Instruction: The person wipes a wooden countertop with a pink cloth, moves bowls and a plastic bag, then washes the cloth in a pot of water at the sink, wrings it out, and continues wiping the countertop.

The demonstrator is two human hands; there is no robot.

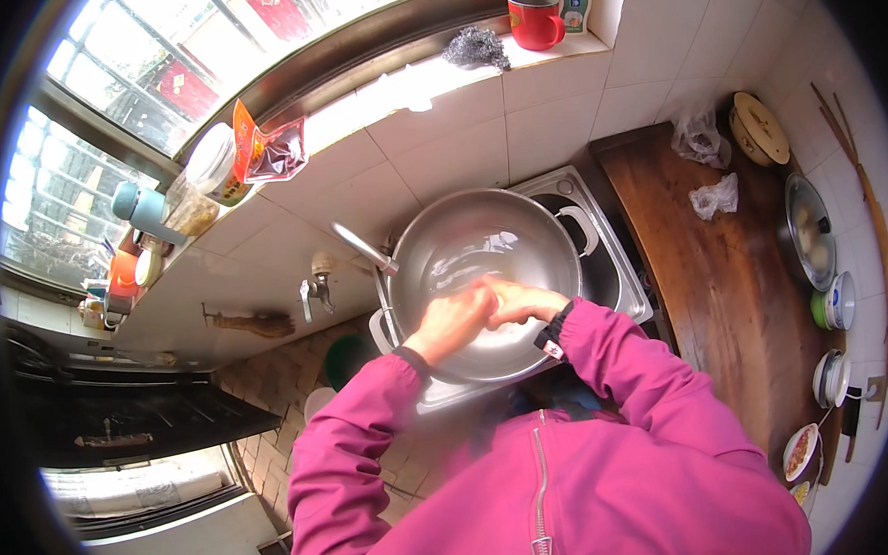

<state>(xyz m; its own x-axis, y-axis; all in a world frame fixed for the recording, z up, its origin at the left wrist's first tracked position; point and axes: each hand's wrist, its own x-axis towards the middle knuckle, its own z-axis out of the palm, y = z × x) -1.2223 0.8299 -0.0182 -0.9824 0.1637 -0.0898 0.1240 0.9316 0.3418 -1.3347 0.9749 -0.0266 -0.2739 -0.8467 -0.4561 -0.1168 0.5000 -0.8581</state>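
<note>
My left hand and my right hand meet over a large metal basin that holds clear water. Both hands are closed, with fingers folded against each other. Whether anything lies between them is hidden, and the fingertips are slightly blurred. The wide basin has two pale side handles, one being the right handle. It sits on a steel sink. A faucet spout reaches to its left rim.
Right of the sink runs a wooden counter with plastic bags, a metal bowl and several dishes along the wall. A red mug and a scouring pad stand on the windowsill. A wall tap is at left.
</note>
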